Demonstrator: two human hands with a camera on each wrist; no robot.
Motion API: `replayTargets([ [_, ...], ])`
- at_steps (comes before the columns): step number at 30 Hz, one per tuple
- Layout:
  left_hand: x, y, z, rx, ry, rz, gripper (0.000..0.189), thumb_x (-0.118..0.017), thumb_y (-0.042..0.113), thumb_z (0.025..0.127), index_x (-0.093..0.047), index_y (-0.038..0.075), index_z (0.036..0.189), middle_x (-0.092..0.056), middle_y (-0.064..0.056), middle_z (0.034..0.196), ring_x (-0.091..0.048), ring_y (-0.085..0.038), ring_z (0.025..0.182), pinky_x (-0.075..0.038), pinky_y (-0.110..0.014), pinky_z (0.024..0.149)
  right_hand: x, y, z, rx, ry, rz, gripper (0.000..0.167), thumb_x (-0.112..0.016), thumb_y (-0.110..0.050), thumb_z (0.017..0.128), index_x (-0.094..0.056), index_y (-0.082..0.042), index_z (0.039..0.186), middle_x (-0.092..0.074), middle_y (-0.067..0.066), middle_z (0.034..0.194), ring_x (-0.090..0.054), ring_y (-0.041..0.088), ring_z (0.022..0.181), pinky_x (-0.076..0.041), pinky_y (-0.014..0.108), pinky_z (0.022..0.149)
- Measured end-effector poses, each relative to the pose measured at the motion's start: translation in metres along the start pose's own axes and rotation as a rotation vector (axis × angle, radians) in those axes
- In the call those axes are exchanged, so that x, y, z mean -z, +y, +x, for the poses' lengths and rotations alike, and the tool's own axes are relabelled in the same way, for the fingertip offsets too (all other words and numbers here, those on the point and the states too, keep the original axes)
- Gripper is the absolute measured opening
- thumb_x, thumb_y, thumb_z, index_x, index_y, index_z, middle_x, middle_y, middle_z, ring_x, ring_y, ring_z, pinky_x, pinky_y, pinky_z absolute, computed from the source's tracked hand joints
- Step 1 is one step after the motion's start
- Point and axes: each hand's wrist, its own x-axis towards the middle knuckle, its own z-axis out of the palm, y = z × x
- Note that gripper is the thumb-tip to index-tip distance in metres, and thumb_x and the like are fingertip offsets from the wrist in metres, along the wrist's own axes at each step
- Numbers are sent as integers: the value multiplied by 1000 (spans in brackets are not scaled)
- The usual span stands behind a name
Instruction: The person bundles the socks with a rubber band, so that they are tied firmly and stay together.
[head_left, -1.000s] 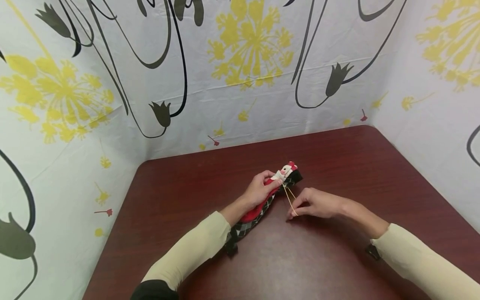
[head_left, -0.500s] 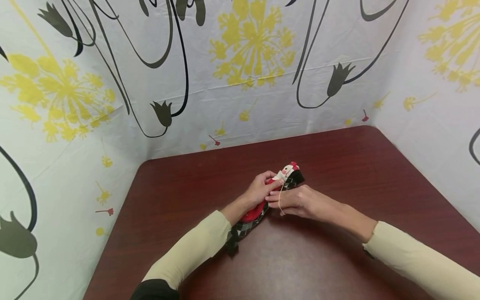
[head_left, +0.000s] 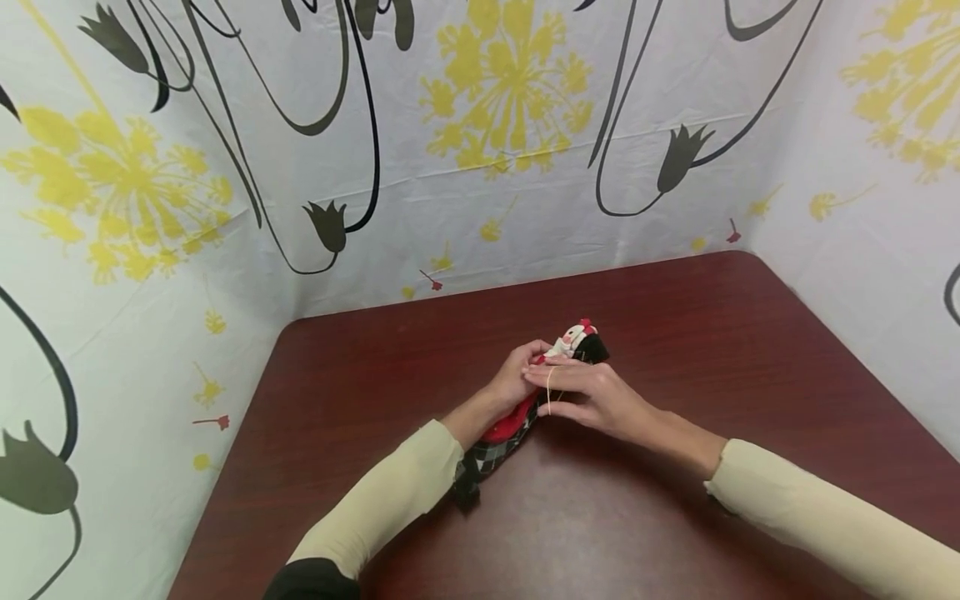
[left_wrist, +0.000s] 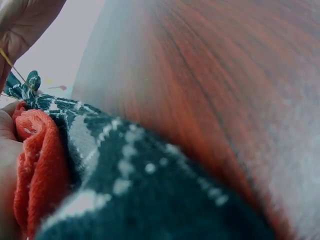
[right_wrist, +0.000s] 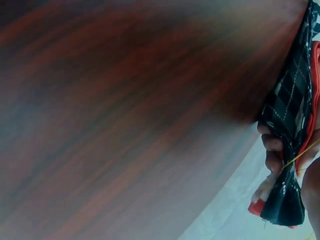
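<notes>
A long bundle of red and black-and-white argyle fabric (head_left: 504, 428) lies slantwise under both hands. My left hand (head_left: 516, 377) grips it near its far end, where a white and red figured part (head_left: 573, 335) and a dark gathered tip (head_left: 592, 348) stick out. My right hand (head_left: 600, 393) reaches over the bundle from the right, with a thin yellowish rubber band (head_left: 549, 392) stretched across its fingers and thumb. In the right wrist view, the rubber band (right_wrist: 296, 159) crosses the bundle's narrowed neck above the dark tip. Left fingers (right_wrist: 272, 145) show behind the fabric.
The dark red wooden table (head_left: 637, 517) extends around the hands. Behind it and along its sides hangs a white cloth (head_left: 450, 217) printed with yellow flowers and dark tulips.
My right hand has moved left from beside the bundle to over it, and the rubber band, earlier pulled out to the right, now spans its fingers. My left hand keeps its grip.
</notes>
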Motion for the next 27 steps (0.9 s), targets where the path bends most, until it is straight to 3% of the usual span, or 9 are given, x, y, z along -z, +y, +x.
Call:
replayTargets([
  [4,-3,-1,0,-12,51,20,14,-62,1,104,-63,-9,114,-74,-8,99,-65,-5,88,-52,-20,79,-3,-1,0,-42,123,44,57,-93,8,71,-77,0,125,-77,11,122,-74,31,109,-50,20,102],
  [6,-5,-2,1,-8,89,7,12,-63,3,104,-64,-7,111,-73,-3,96,-64,-6,87,-52,-20,77,-5,-4,-2,-151,191,82,54,-91,10,73,-77,0,124,-77,11,122,-74,26,111,-51,21,101],
  [9,-7,-2,1,6,137,-22,7,-64,4,104,-64,-2,108,-72,1,92,-64,-7,82,-50,-21,73,-9,-11,-5,-375,307,200,47,-86,9,82,-77,-2,127,-76,11,125,-72,18,117,-54,24,97],
  [11,-8,-3,1,7,158,-46,6,-65,4,105,-64,-1,108,-74,0,91,-65,-8,80,-50,-21,72,-12,-15,-6,-538,398,320,42,-81,7,90,-75,-2,131,-74,13,129,-68,15,123,-55,26,97],
  [14,-8,-2,0,1,195,-47,13,-69,12,105,-64,1,109,-74,0,90,-64,-9,79,-49,-21,71,-18,-18,0,-706,589,507,37,-77,1,96,-72,2,132,-72,16,131,-67,14,124,-55,25,98],
  [20,-9,-3,-2,-21,256,-53,19,-70,11,103,-63,1,118,-72,-1,95,-64,-9,84,-49,-21,71,-29,-20,14,-838,902,837,41,-68,-2,103,-60,14,140,-74,18,126,-75,20,110,-52,29,104],
  [24,-9,-5,-4,-52,255,-90,29,-68,6,104,-59,6,132,-73,-5,104,-67,-10,91,-52,-24,75,-31,-22,18,-904,1023,938,44,-63,-4,106,-54,16,144,-77,9,123,-78,17,102,-54,26,99],
  [27,-8,-6,-4,-81,231,-118,38,-66,3,104,-56,11,139,-74,-9,108,-67,-12,92,-52,-26,76,-31,-23,19,-937,1067,966,47,-62,-4,107,-50,15,148,-77,6,124,-77,16,104,-54,26,100],
])
